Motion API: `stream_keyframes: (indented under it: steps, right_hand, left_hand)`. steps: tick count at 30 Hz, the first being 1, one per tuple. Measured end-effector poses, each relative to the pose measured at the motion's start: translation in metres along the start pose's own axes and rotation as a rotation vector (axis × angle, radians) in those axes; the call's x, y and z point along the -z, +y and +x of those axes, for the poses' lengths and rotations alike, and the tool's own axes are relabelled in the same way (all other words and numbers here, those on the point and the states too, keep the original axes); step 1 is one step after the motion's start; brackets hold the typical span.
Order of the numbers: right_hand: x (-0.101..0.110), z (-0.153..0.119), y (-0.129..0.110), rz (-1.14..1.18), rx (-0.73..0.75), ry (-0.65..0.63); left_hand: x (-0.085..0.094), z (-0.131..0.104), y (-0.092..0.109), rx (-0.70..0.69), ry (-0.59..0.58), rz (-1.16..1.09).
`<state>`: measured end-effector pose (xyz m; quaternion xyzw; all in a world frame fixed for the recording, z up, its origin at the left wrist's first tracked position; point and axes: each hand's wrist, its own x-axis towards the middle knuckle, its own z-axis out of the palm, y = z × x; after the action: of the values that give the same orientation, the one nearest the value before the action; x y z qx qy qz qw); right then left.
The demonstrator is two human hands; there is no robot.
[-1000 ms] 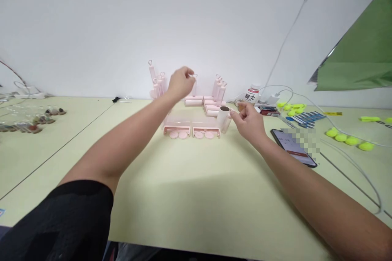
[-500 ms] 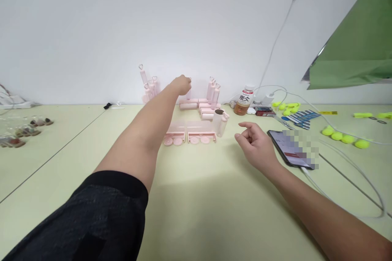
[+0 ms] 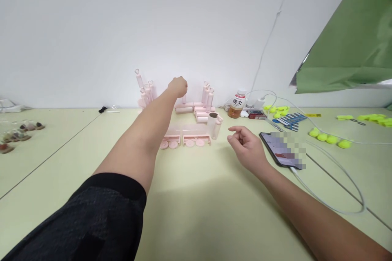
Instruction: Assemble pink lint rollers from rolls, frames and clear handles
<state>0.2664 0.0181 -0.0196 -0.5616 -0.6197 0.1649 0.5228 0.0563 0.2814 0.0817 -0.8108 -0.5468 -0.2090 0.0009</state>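
Note:
My left hand (image 3: 179,86) reaches to the back of the table by the wall, its fingers closed over the top of an upright pink tube (image 3: 184,99). Most of that tube is hidden behind the hand. Upright pink tubes with heart-shaped loops stand on both sides: a left group (image 3: 148,91) and a right group (image 3: 208,96). Pink cylinders (image 3: 184,110) lie below them. Nearer to me are clear-and-pink cases (image 3: 197,138) with round pink discs (image 3: 190,143) in front. My right hand (image 3: 247,149) hovers empty over the table, thumb and curled fingers apart.
Right of the cases stand a clear cup (image 3: 212,121) and another pink-capped tube (image 3: 216,129). A drink bottle (image 3: 237,105) is behind. Rightward lie a charging phone (image 3: 280,151), cables, and yellow-green pieces (image 3: 330,139). Bagged items (image 3: 21,132) lie at far left.
My left hand has closed over the top of the upright tube, covering its loop. The whole view has shifted slightly to the right. My right hand keeps nearly the same pose.

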Motion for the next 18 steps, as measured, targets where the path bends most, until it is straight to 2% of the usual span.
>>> stream_keyframes:
  steps: [5,9,12,14,16,18]
  right_hand:
    - [0.001,-0.002,-0.002,0.025,-0.02,-0.033]
    - [0.0,-0.005,-0.002,0.058,-0.002,-0.051]
    - [-0.003,-0.005,-0.004,0.071,0.058,-0.053]
    - [-0.007,-0.003,-0.01,0.065,0.135,-0.023]
    - [-0.012,-0.002,-0.019,0.046,0.191,-0.024]
    - [-0.019,-0.003,-0.031,0.024,0.215,-0.101]
  left_hand:
    - [0.014,-0.007,0.005,-0.035,0.026,0.087]
    - [0.048,-0.029,0.009,-0.152,0.183,0.086]
    - [0.084,-0.066,0.019,-0.345,0.302,-0.01]
    - [0.105,-0.099,0.032,-0.457,0.333,-0.057]
    - [0.119,-0.135,0.049,-0.558,0.32,-0.052]
    - [0.124,-0.169,0.069,-0.682,0.268,-0.032]
